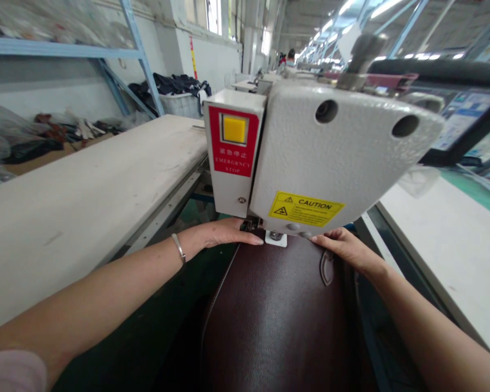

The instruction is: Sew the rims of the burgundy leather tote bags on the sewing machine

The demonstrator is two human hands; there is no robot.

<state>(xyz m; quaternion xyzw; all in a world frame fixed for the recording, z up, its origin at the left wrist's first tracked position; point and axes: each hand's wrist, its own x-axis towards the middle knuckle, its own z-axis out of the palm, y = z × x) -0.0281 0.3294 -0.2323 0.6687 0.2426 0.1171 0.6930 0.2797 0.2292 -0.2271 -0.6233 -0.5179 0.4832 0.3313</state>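
A large dark brown leather piece [265, 316], with stitching along its left edge, runs from the bottom of the view to beneath the head of a grey industrial machine [330, 158]. My left hand [224, 233] grips its far left edge, thumb on top, with most fingers hidden. On the far right side, my right hand [338, 245] holds the same leather, its thumb lying near the machine's underside. Below that hand, a stitched leather loop [326, 269] sits on the surface. Between both hands, a small white plate [276, 239] shows under the head, over the leather.
An emergency stop box [231, 158] with a yellow button adjoins the machine's left side. Pale tabletops flank me on the left [85, 218] and right [445, 245]. A blue metal rack [65, 50] and a tub of dark material [182, 103] stand beyond.
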